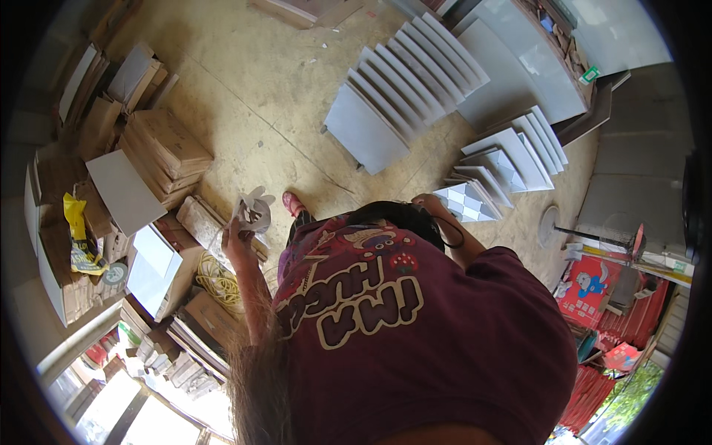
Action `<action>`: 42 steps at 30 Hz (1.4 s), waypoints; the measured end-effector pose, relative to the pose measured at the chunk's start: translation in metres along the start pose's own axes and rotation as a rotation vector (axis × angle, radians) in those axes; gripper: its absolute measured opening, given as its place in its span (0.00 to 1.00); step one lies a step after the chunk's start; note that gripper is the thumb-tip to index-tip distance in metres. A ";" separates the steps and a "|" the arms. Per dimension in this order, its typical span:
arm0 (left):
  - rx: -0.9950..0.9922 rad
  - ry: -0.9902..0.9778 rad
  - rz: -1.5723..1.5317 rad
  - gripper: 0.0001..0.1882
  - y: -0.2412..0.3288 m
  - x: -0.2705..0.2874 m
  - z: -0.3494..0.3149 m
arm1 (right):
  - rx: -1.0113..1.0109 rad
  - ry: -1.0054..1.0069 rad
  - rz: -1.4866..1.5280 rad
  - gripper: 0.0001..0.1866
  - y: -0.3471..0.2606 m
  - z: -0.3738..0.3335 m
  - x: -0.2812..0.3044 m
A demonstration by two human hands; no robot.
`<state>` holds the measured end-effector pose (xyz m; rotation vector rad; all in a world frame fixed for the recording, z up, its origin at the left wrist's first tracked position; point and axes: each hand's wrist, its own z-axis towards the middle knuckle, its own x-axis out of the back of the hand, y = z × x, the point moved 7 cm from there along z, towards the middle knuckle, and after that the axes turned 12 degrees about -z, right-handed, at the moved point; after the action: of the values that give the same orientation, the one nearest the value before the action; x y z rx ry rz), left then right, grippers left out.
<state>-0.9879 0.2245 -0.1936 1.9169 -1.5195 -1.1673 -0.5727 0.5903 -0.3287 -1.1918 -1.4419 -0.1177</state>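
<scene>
My left hand (239,239) is raised at the left of my body, its fingers closed round a crumpled whitish bundle (254,211) with curled, loop-like edges. What the bundle is made of I cannot make out. Beyond it, one reddish shoe (294,202) shows on the floor. My right hand (429,202) is at the other side of my waist, beside a black bag (397,213) with a thin dark cord hanging near the wrist. Its fingers are mostly hidden, so whether it grips anything does not show.
Ahead on the right, a row of grey tile panels (371,130) leans in a rack, with more sample panels (512,156) nearer. Stacked cardboard boxes (167,148) and a yellow bag (78,230) line the left. A pedestal fan (549,226) and red packages (589,289) stand right.
</scene>
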 end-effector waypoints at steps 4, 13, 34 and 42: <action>-0.012 -0.058 0.005 0.06 0.038 -0.022 0.059 | -0.089 -0.043 0.036 0.12 -0.053 0.034 -0.003; 0.030 -0.160 0.070 0.07 0.097 -0.063 0.163 | -0.391 -0.128 0.317 0.19 -0.166 0.091 -0.013; 0.033 -0.165 0.139 0.05 0.145 -0.229 0.335 | -0.281 -0.114 0.522 0.18 -0.301 0.367 0.076; 0.016 -0.140 0.150 0.06 0.169 -0.289 0.393 | -0.186 -0.132 0.373 0.17 -0.320 0.465 0.100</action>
<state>-1.4191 0.5080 -0.1835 1.7284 -1.7187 -1.2468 -1.0898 0.8096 -0.2128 -1.6269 -1.3171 0.0882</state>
